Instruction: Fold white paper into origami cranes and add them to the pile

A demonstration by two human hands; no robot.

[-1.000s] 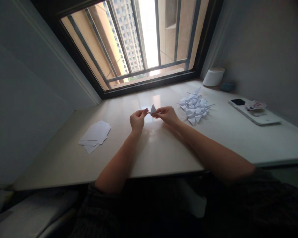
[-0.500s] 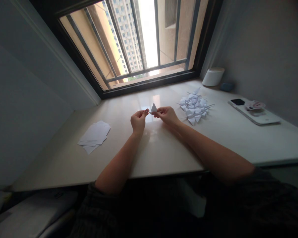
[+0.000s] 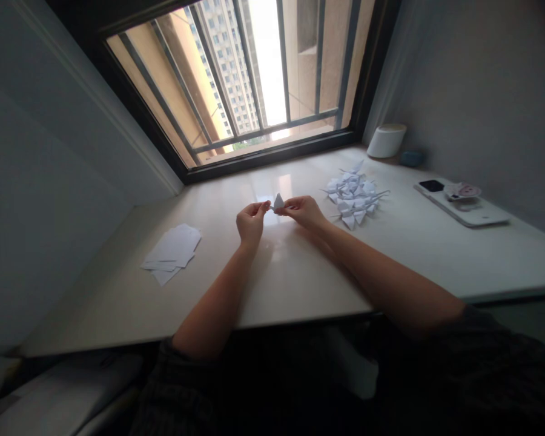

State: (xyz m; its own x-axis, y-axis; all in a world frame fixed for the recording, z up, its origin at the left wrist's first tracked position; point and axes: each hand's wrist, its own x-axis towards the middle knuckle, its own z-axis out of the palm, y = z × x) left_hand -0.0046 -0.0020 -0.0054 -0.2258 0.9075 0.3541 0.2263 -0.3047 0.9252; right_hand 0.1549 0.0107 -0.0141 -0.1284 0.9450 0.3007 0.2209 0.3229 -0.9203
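Between my hands, above the white tabletop (image 3: 281,284), is a small folded white paper crane (image 3: 278,201) with a pointed flap standing up. My left hand (image 3: 251,223) pinches its thin left end between thumb and fingertips. From the other side, my right hand (image 3: 303,212) grips the paper near its base, the fingers pressed together. Part of the folded paper is hidden behind the fingertips. Beyond my right hand lies a heap of folded white paper cranes (image 3: 355,195). Flat on the left side of the table is a loose stack of white paper sheets (image 3: 172,247).
At the right lies a white phone (image 3: 485,213) with a round grip on its back. A white cup-like container (image 3: 386,141) stands in the far right corner beside a small dark blue object (image 3: 411,158). A barred window (image 3: 263,130) borders the table's far edge.
My fingers have shifted slightly on the folded paper, and its upright flap sits a little lower and closer to my right fingertips. The whole view has moved slightly.
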